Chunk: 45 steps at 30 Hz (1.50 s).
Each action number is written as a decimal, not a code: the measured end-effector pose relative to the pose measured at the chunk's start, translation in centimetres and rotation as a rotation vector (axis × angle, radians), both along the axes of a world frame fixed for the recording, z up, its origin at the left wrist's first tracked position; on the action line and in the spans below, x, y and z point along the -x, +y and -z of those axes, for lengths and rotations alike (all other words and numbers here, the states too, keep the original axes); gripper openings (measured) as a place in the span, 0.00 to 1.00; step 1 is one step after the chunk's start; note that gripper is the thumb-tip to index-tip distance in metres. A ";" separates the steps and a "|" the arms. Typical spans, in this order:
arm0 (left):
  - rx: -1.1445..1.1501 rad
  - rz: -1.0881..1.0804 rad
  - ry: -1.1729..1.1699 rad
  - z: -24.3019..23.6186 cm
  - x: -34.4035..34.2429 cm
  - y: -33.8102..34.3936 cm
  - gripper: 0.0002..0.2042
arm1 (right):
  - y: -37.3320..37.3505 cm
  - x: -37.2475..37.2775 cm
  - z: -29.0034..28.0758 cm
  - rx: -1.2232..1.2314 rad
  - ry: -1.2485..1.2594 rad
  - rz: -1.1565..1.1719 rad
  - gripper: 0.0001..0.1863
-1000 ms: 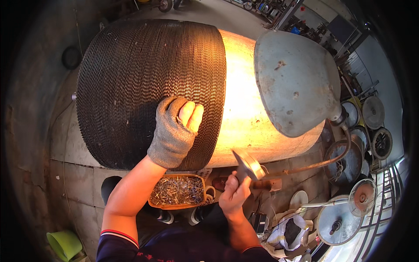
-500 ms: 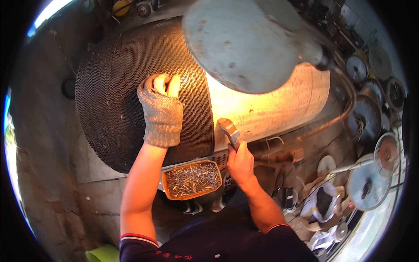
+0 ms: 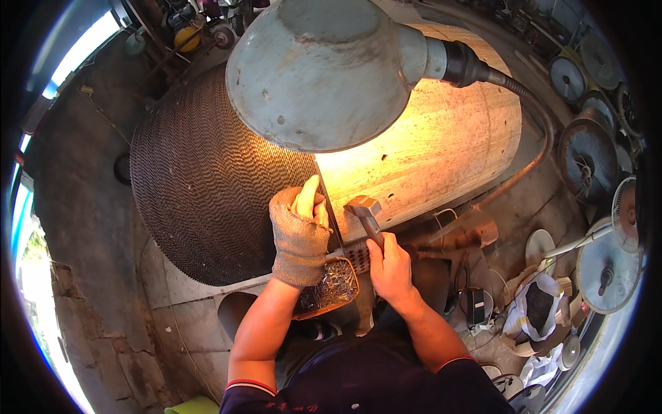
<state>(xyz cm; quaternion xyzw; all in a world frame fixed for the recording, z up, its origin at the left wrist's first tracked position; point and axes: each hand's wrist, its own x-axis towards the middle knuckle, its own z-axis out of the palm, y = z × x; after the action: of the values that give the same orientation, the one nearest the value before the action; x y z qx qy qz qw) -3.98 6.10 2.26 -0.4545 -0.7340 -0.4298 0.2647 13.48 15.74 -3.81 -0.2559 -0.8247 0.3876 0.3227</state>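
Under the lamp (image 3: 317, 76), the roller (image 3: 427, 152) lies crosswise before the wearer: bare wood right, dark ridged wrap (image 3: 200, 172) left. I note the shade hangs low across the wrap's edge, probably to throw light where the hands are. Left hand (image 3: 300, 224), in a glove with bare fingertips, is at that edge, one finger raised, the others curled in; pinching or touching anything, I cannot tell. Cut ends presumably leave feel while the knit guards the palm. Right hand (image 3: 392, 272) is closed round the handle of the hammer (image 3: 363, 205), its head free above the fist, just beside the left. Box (image 3: 331, 308) of nails (image 3: 341, 276) below the left wrist, partly hidden, seemingly set for easy reach. Farther out, right: bag (image 3: 534, 307) and discs (image 3: 567, 79).
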 end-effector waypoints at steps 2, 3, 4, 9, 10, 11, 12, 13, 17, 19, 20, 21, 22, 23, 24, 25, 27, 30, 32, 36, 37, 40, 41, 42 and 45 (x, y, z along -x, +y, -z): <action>0.063 -0.037 -0.026 -1.3 -0.4 0.2 0.28 | 0.1 0.3 -0.2 -0.008 0.042 -0.006 0.14; 0.055 -0.060 -0.091 -1.3 -0.7 0.4 0.29 | 0.0 0.5 -0.4 0.002 0.053 -0.018 0.14; 0.061 -0.098 -0.079 -1.6 -1.0 0.7 0.30 | -0.1 0.6 -0.7 0.012 0.064 -0.029 0.14; 0.052 -0.198 0.000 -0.9 -0.7 2.3 0.33 | -0.3 1.5 -2.7 -0.034 0.176 -0.041 0.12; 0.048 -0.200 0.014 -0.8 -0.6 2.4 0.33 | -0.3 1.7 -3.0 -0.059 0.166 -0.049 0.12; 0.053 -0.201 0.018 -0.8 -0.5 2.5 0.34 | -0.2 1.9 -3.1 -0.083 0.157 -0.057 0.12; 0.055 -0.202 0.020 -0.8 -0.5 2.6 0.34 | 0.1 2.0 -3.1 -0.078 0.119 -0.056 0.12; 0.057 -0.203 0.022 -0.9 -0.5 2.8 0.34 | 0.4 2.1 -2.9 -0.073 0.081 -0.054 0.12; 0.068 -0.250 0.044 -0.7 -0.3 2.5 0.35 | -0.2 2.0 -3.8 -0.080 0.088 -0.031 0.12; 0.071 -0.281 0.094 -0.5 -0.5 2.7 0.36 | 0.2 2.0 -4.4 -0.070 -0.128 -0.050 0.12; 0.103 -0.302 0.081 -0.6 -1.5 2.2 0.37 | 0.1 1.6 -4.3 -0.062 -0.048 -0.057 0.12; 0.121 -0.315 0.091 -1.3 -2.4 1.7 0.38 | 0.2 1.6 -4.0 -0.065 0.055 -0.054 0.12; 0.138 -0.334 0.094 -1.4 -3.4 1.0 0.39 | 0.2 1.4 -3.8 -0.068 0.153 -0.059 0.12; 0.138 -0.284 0.122 -1.0 -3.8 -0.1 0.42 | -0.1 1.2 -3.9 -0.033 0.265 -0.037 0.13; 0.101 -0.242 0.152 -0.1 -4.6 -1.0 0.42 | -0.3 1.1 -3.9 -0.005 0.335 -0.019 0.12; 0.144 -0.158 0.133 1.4 -4.9 -2.2 0.39 | -0.2 1.5 -4.3 -0.115 0.276 -0.021 0.12; 0.299 -0.013 0.008 4.0 -6.5 -4.1 0.30 | 1.0 2.4 -3.5 -0.135 -0.070 -0.078 0.13; 0.569 0.093 -0.050 7.3 -8.4 -6.9 0.15 | 0.8 2.0 -3.1 -0.126 0.196 -0.118 0.11; 0.793 0.089 -0.176 7.7 -9.4 -7.7 0.13 | 0.0 1.4 -2.3 -0.052 0.424 -0.053 0.11; 1.093 0.010 -0.167 8.4 -9.7 -8.5 0.12 | 1.1 3.6 -2.6 -0.204 0.067 -0.078 0.11; 1.161 0.003 -0.151 7.9 -9.6 -8.4 0.10 | 1.2 3.2 -2.5 -0.156 0.078 -0.108 0.11; 1.125 0.026 -0.095 8.8 -8.8 -8.2 0.06 | 0.3 2.0 -3.2 -0.076 0.289 -0.106 0.13; 1.151 0.043 -0.079 9.4 -8.4 -8.0 0.06 | 0.1 1.4 -2.7 -0.076 0.408 -0.099 0.13; 1.176 0.066 -0.065 9.5 -8.2 -7.8 0.06 | 0.2 1.2 -2.4 -0.134 0.485 -0.101 0.13; 1.291 0.014 -0.052 8.3 -8.6 -7.2 0.08 | 0.5 3.8 -3.4 -0.340 0.147 -0.008 0.11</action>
<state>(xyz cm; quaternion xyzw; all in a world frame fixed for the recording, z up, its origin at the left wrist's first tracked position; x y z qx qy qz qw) 4.58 -1.11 -6.07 -0.5165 -0.8480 0.0856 -0.0826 9.64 16.24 -0.40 -0.1654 -0.8535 0.2618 0.4191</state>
